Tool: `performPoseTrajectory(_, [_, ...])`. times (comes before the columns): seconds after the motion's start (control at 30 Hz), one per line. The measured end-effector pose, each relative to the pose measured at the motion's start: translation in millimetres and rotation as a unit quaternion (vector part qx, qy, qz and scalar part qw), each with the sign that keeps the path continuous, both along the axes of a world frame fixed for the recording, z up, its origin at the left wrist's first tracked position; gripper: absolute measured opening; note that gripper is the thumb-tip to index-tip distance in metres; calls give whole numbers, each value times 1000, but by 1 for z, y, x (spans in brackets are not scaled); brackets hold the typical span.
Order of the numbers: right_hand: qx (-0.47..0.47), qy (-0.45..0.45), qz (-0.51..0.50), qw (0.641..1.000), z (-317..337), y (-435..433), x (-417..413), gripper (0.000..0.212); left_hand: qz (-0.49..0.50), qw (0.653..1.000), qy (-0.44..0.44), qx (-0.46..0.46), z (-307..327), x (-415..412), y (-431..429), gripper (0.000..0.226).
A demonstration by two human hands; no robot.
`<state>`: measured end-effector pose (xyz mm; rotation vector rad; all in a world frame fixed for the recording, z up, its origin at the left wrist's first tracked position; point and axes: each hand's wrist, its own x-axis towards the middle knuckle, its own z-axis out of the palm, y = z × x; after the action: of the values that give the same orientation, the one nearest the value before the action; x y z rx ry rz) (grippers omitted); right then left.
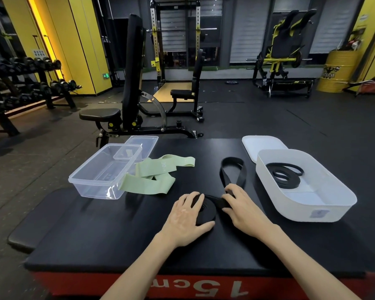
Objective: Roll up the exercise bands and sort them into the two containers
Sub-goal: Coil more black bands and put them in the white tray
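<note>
Left hand [186, 215] cupped round the rolled part of black band [208, 213], right hand [240, 204] pinching its loose strap, loop trailing to 12. Green bands [158, 176] at 10, clear tub [95, 188] just past them. White tub [338, 210] at 2, second black band [284, 173] coiled inside.

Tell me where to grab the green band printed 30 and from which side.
Pinch the green band at its free looped end, coming from above on the right. That end lies flat on the mat, away from the clear box; its other end overlaps a second green band, so it may snag.
</note>
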<state>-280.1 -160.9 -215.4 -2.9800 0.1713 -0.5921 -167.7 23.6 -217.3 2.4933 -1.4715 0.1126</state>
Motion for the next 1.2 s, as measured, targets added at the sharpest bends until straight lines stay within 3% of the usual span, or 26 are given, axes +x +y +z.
performPoseTrajectory(0.23, [-47,39,-40,997,-3,8,6,73,89,996,-13,11,14,0,-5,92])
performPoseTrajectory(0.33, [-45,74,-26,996,3,20,13,80,119,993,-18,17,15,-2,-7,92])
performPoseTrajectory(0.47, [2,79,-1,997,5,26,18,77,166,986,-24,22,16,-5,-12,87])
performPoseTrajectory(0.57, [33,82,20,996,4,23,19,72,163,986,-17,22,14,-4,-12,97])
performPoseTrajectory(0.67, [18,87,15,996,2,22,23,69,125,992,10,16,9,-3,-8,106])
performPoseTrajectory(0.9, [-14,46,-29,998,-5,15,21,58,0,987,160,32,17,15,6,99])
performPoseTrajectory(1.1, [-68,-18,25,997,3,-2,27,17,20,996,88,-18,9,10,8,95])
performPoseTrajectory(1.2, [-103,-15,32,994,9,1,24,10,28,997,75,-14,9,11,8,96])
